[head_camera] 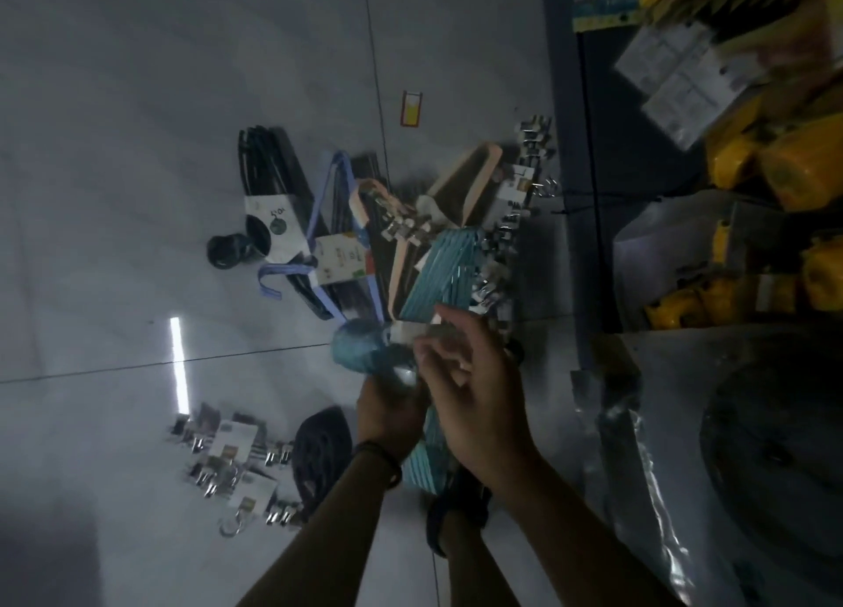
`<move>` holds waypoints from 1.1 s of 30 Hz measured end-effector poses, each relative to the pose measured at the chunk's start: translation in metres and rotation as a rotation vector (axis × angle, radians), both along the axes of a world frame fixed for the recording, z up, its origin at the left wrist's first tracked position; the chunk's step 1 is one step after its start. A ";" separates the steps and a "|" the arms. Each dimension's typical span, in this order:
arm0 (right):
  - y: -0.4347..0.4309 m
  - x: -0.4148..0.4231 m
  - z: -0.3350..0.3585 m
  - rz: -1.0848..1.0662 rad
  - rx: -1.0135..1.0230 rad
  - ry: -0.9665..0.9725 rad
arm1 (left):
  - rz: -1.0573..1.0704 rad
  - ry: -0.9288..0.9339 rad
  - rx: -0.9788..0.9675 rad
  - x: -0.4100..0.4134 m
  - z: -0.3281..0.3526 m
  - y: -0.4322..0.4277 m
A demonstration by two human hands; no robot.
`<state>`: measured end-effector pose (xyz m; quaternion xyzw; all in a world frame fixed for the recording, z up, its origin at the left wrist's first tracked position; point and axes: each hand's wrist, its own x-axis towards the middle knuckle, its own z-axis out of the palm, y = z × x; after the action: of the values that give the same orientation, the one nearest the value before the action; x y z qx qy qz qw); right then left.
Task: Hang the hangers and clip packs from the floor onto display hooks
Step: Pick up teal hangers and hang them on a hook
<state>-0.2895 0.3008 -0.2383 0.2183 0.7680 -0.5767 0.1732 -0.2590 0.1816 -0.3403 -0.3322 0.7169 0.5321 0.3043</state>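
Observation:
A bundle of teal hangers (444, 269) with a wrapped hook end is lifted above the floor pile. My left hand (387, 412) grips the bundle near its hook end from below. My right hand (470, 378) is on the bundle's paper label with fingers loosely curled; the frame is blurred and its grip is unclear. On the floor lie a black hanger pack (269, 173), a blue hanger pack (330, 223), beige hangers (460, 178) and metal clip hangers (531, 150). Several clip packs (232, 460) lie at the lower left.
A shelf unit (588, 196) stands on the right, stocked with yellow goods (775, 159) and white-labelled packets (675, 63). A small red-and-yellow card (411, 108) lies on the grey tiled floor (137, 150). A dark shoe (321, 451) is by my left forearm.

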 end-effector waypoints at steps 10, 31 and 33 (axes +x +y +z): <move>-0.045 -0.035 -0.148 0.515 0.413 -0.222 | 0.660 -0.025 0.198 0.010 -0.030 -0.153; -0.149 -0.074 -0.260 0.591 0.443 -0.313 | 1.132 -0.207 0.413 0.096 -0.080 -0.211; -0.151 -0.074 -0.237 0.389 0.299 -0.239 | 1.138 -0.219 0.449 0.092 -0.081 -0.209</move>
<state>-0.3638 0.1495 -0.4749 0.1562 0.8464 -0.3828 0.3358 -0.1669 -0.0270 -0.4217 -0.6429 0.2627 0.7115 0.1074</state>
